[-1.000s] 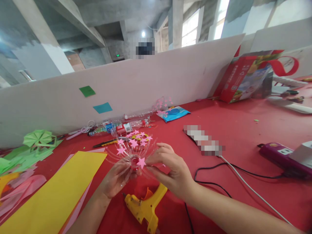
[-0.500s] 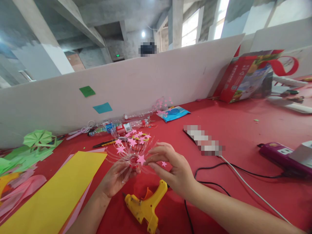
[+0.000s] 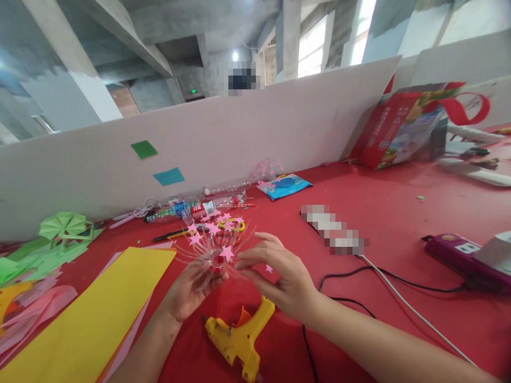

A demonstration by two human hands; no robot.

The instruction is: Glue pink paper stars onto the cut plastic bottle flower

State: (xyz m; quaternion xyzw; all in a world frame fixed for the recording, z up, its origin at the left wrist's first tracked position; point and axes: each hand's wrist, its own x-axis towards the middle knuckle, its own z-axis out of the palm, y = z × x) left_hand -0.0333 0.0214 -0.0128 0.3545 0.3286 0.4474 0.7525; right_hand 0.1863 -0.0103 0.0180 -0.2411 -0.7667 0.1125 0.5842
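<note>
A clear plastic piece cut into thin curved strips [image 3: 217, 258], with several pink paper stars on its far strip ends, is held near its ring by my left hand [image 3: 192, 287]. My right hand [image 3: 281, 274] is at its right side, thumb and fingers closed toward the strips beside a pink star [image 3: 227, 252]. What lies between those fingertips is too small to make out. Below the hands lies a yellow glue gun [image 3: 239, 338]. Another pink star [image 3: 269, 269] shows beside my right thumb.
Yellow paper [image 3: 91, 314] and green paper pieces [image 3: 64, 229] lie left. Plastic bottles [image 3: 199, 210], a cutter [image 3: 171, 234] and a blue packet [image 3: 285, 186] are farther back. A blurred-out phone-like object [image 3: 331, 229], cables and a purple power strip [image 3: 463, 258] lie right.
The plastic piece has tilted slightly and its stars have shifted a little up and left. My right fingers have moved slightly left along with it.
</note>
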